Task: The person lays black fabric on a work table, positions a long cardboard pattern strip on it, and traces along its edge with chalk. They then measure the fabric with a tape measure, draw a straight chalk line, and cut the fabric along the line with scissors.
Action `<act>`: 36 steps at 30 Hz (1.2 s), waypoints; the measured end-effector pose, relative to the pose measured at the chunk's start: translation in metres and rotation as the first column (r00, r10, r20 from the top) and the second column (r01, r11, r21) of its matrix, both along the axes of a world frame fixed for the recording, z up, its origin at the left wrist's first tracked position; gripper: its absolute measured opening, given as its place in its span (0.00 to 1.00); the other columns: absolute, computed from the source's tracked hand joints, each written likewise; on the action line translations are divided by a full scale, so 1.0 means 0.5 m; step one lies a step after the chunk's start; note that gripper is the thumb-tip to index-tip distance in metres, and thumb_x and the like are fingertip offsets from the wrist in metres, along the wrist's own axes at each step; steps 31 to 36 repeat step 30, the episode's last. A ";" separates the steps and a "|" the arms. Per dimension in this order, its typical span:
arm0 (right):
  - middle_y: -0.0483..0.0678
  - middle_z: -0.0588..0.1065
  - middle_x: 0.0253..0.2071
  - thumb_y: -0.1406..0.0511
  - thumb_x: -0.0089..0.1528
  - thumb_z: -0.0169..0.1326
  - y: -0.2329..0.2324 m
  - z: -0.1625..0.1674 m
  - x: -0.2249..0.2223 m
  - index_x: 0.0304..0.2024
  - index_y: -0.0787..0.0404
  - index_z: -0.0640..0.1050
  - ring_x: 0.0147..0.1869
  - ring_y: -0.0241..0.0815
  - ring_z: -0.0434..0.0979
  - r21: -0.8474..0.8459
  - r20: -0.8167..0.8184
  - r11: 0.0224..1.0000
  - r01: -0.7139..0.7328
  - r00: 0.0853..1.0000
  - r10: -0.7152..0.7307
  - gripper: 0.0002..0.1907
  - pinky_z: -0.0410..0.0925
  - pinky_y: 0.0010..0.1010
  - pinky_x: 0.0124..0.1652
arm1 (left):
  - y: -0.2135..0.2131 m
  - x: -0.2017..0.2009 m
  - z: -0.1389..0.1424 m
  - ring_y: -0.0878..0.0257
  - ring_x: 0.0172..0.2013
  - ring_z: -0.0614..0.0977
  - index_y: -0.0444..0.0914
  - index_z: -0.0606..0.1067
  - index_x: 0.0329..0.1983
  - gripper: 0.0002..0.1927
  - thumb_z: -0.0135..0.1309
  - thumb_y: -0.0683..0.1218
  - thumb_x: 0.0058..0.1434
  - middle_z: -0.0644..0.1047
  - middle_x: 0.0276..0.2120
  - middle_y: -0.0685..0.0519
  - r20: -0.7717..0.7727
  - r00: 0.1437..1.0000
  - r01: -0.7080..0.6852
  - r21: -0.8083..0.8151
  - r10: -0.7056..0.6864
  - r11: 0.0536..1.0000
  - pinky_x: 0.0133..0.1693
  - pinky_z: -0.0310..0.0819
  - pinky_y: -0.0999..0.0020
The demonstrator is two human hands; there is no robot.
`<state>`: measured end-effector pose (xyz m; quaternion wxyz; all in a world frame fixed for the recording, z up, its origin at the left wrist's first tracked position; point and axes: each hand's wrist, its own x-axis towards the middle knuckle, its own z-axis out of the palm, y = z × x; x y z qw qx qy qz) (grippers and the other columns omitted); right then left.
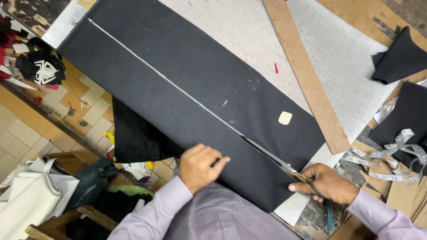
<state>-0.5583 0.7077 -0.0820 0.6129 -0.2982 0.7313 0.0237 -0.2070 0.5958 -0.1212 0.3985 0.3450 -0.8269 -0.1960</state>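
Tiled floor (26, 129) w/ scraps at left; black cloth (191, 84) lies across pale table (347, 58), chalk line (164, 78) along it. Left hand (199, 166) loosely curled, fingers pressing cloth near edge. Right hand (327, 183) closed round scissors (278, 161), blades in cloth on the line, wrist low. Tape measure (391, 155) at right.

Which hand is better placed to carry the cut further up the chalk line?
Right. The right hand already holds the scissors, blades on the chalk line; the left hand is pressing the black fabric flat.
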 end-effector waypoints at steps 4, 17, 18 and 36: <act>0.41 0.67 0.12 0.51 0.50 0.73 -0.023 -0.010 0.021 0.19 0.65 0.81 0.15 0.34 0.65 -0.125 -0.017 0.988 -0.095 0.996 0.093 0.24 0.59 0.28 0.19 | -0.052 0.050 -0.005 0.61 0.19 0.73 0.41 0.74 0.17 0.19 0.73 0.52 0.47 0.73 0.15 0.56 0.048 0.999 -0.009 0.178 0.000 0.984 0.22 0.67 0.65; 0.44 0.66 0.09 0.51 0.51 0.72 -0.091 -0.027 0.057 0.16 0.64 0.80 0.12 0.37 0.64 -0.084 -0.010 0.989 -0.125 0.992 0.125 0.24 0.57 0.30 0.17 | -0.083 0.073 -0.033 0.65 0.19 0.75 0.41 0.75 0.17 0.18 0.75 0.50 0.47 0.75 0.16 0.58 -0.109 0.992 0.101 0.379 -0.064 0.920 0.24 0.69 0.70; 0.44 0.66 0.09 0.51 0.50 0.71 -0.094 -0.026 0.057 0.16 0.64 0.80 0.12 0.38 0.64 -0.075 -0.023 0.989 -0.123 0.992 0.122 0.24 0.57 0.30 0.17 | -0.088 0.074 -0.034 0.66 0.20 0.76 0.41 0.75 0.17 0.18 0.75 0.50 0.47 0.75 0.16 0.58 -0.115 0.990 0.118 0.380 -0.079 0.917 0.24 0.70 0.70; 0.45 0.66 0.11 0.51 0.48 0.73 -0.176 -0.037 0.132 0.22 0.66 0.84 0.14 0.38 0.63 -0.112 -0.024 0.989 -0.094 0.995 0.092 0.23 0.56 0.31 0.18 | -0.106 0.092 -0.041 0.66 0.20 0.75 0.40 0.75 0.18 0.18 0.74 0.48 0.48 0.76 0.17 0.58 -0.187 0.975 0.190 0.424 -0.120 0.886 0.23 0.69 0.70</act>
